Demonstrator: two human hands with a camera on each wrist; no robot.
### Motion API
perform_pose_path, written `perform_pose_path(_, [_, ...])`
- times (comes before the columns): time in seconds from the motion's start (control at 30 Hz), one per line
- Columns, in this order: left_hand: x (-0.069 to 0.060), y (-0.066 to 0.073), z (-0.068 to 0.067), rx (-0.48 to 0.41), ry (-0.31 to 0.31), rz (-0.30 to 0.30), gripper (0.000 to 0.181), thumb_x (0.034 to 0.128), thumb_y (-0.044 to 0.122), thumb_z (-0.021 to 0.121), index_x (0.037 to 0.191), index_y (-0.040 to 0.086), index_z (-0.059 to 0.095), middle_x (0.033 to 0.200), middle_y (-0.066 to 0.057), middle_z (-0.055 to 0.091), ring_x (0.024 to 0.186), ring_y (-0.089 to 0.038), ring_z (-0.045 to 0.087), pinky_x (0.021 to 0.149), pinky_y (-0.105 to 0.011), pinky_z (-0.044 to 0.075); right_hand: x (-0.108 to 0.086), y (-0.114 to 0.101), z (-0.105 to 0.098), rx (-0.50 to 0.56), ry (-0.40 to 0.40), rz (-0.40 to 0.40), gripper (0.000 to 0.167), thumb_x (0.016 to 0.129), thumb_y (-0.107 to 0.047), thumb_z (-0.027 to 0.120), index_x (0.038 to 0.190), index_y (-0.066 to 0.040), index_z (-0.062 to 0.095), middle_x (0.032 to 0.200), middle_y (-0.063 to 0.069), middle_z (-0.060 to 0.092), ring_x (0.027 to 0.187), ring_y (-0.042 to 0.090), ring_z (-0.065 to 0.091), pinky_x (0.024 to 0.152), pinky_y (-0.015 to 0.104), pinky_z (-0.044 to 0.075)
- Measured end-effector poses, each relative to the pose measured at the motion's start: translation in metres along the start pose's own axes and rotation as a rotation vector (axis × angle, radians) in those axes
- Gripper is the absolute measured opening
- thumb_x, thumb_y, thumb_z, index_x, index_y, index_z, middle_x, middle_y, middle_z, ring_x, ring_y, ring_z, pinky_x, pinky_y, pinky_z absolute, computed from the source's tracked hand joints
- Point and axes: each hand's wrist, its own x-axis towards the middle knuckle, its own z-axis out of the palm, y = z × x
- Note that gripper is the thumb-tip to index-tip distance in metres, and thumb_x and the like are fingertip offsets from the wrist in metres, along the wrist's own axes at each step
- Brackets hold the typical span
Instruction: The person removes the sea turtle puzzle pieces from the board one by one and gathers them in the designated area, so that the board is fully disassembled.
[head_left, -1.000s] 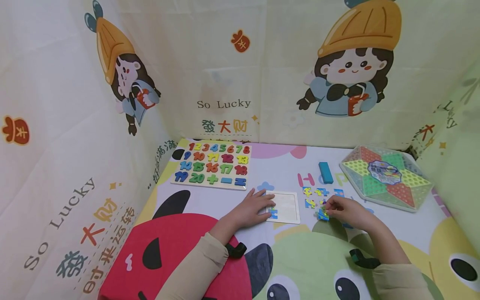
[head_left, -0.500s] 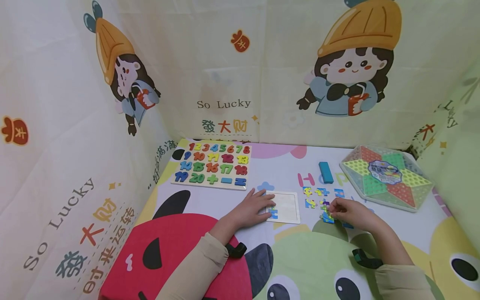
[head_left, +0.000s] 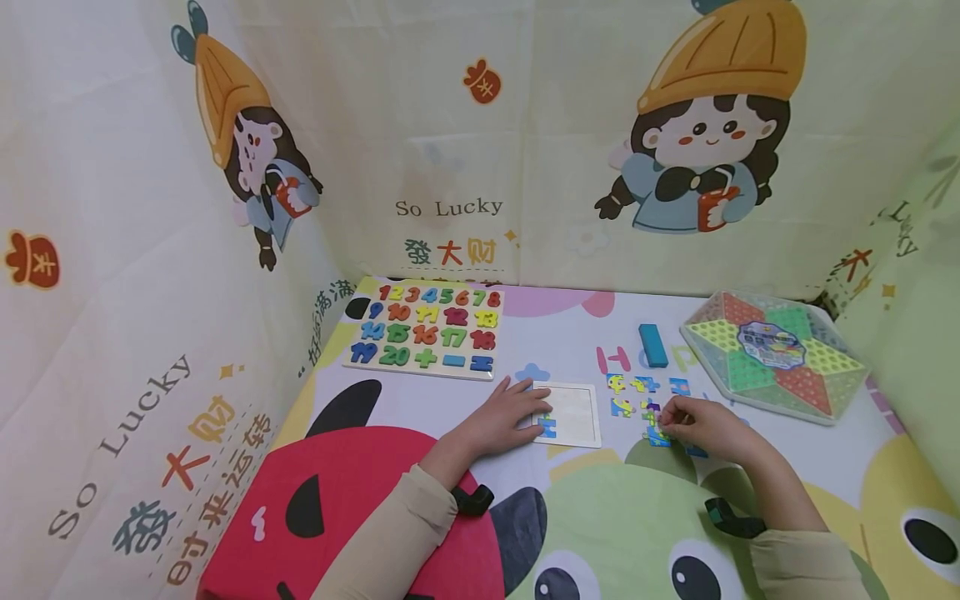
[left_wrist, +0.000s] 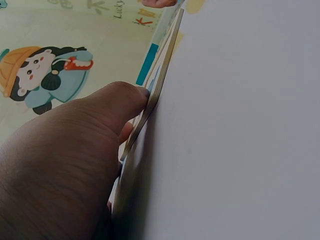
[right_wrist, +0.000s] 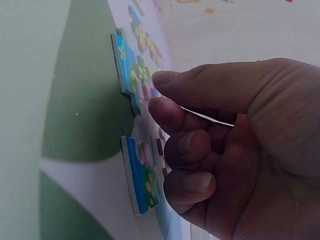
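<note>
My left hand (head_left: 498, 421) rests with spread fingers on the left side of a white puzzle tray (head_left: 576, 415). A blue puzzle piece (head_left: 548, 428) lies in the tray's lower left, partly under that hand. In the left wrist view, the thumb (left_wrist: 137, 97) touches the tray's edge. My right hand (head_left: 701, 427) pinches a jigsaw piece (right_wrist: 122, 62) of blue, green and yellow between thumb and index finger, low at the tabletop; the other fingers are curled. Another blue-edged piece (right_wrist: 137, 182) lies under the hand.
Several loose pieces, among them a yellow one (head_left: 622, 407), lie right of the tray. A blue block (head_left: 652, 346) sits behind them. At the back left is a number board (head_left: 420, 329); at the right, a hexagonal game box (head_left: 772, 354). Printed cloth walls surround the table.
My right hand has moved slightly right, and the pinched piece has shifted right and turned with it. The left hand stays on the tray.
</note>
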Motion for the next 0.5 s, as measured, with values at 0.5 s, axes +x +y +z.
perform_pose_path(0.5, [-0.002, 0.001, -0.001, -0.022, 0.029, -0.026, 0.040, 0.0986, 0.043, 0.055, 0.136, 0.030, 0.057, 0.163, -0.005, 0.027, 0.154, -0.026, 0.016, 0.126, -0.048, 0.009, 0.019, -0.037, 0.002, -0.047, 0.008, -0.010, 0.008, 0.095, -0.024, 0.065, 0.094, -0.017, 0.061, 0.087, 0.001, 0.059, 0.077, 0.018, 0.050, 0.063, 0.029, 0.043])
